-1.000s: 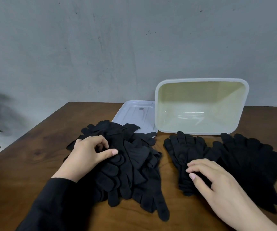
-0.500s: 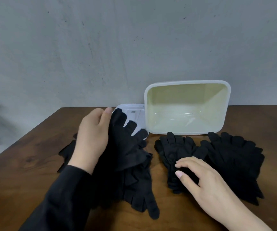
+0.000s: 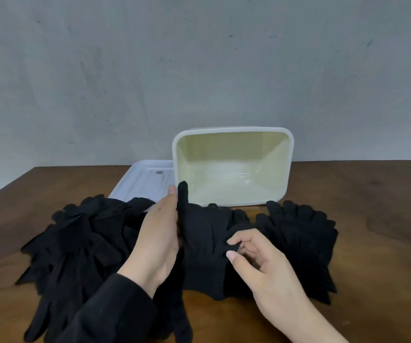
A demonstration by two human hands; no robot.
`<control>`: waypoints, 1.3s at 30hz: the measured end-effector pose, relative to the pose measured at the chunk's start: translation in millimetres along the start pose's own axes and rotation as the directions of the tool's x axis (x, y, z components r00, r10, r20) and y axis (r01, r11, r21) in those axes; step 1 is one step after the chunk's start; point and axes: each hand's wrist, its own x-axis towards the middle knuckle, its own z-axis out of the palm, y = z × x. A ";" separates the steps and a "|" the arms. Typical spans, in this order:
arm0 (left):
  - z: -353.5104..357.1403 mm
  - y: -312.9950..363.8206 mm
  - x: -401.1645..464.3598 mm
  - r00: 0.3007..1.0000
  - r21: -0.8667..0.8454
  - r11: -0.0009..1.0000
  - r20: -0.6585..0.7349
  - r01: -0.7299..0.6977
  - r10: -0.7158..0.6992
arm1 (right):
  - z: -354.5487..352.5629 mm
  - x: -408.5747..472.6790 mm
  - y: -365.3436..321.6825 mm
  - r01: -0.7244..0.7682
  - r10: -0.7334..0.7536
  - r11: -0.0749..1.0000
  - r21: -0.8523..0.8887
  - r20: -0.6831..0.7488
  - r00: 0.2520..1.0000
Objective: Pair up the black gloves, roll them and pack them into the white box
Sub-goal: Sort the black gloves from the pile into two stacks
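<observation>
A loose heap of black gloves [image 3: 75,241] lies on the left of the wooden table. My left hand [image 3: 158,233] holds one black glove [image 3: 203,233] by its left edge, over the middle of the table, with one glove finger sticking up. My right hand [image 3: 256,256] pinches the right side of this glove between thumb and forefinger. More black gloves [image 3: 300,233] lie flat at the right. The white box [image 3: 232,167] stands tipped on its side behind them, its opening facing me and nothing inside.
The box's clear lid [image 3: 147,179] lies flat on the table [image 3: 377,219] to the left of the box, partly behind the glove heap. A grey wall [image 3: 199,70] rises directly behind the table.
My left hand has lifted a glove off the left heap and carried it right to the middle. My right hand has risen from the middle gloves and taken the glove's right side.
</observation>
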 end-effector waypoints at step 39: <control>-43.3 10.7 -9.5 0.797 0.922 0.178 0.185 -0.343 0.575 | 9.1 15.8 27.3 0.203 -0.034 0.739 -0.643 0.266 0.963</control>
